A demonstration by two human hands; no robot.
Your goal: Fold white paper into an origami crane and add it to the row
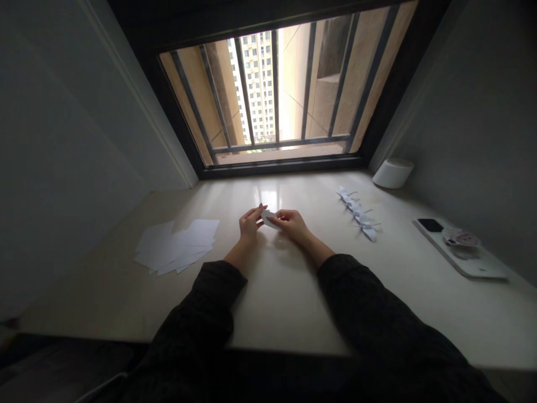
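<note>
Between my two hands is a small piece of folded white paper (272,220), raised a little over the pale sill. My left hand (250,221) pinches its left end with the fingertips. From the other side, my right hand (292,224) grips it with the thumb pressed on top. The fingers cover much of the paper, so its exact folded shape is hard to make out. To the right of my hands, a row of several white paper cranes (357,212) stands on the sill. Loose white paper sheets (178,246) lie overlapping in a pile at the left.
On the right lie a white phone (470,260) with a round grip on its back and, farther back near the wall, a white cylindrical object (393,172). The sill (285,313) ends at a front edge below my forearms. A barred window (277,162) closes the back.
</note>
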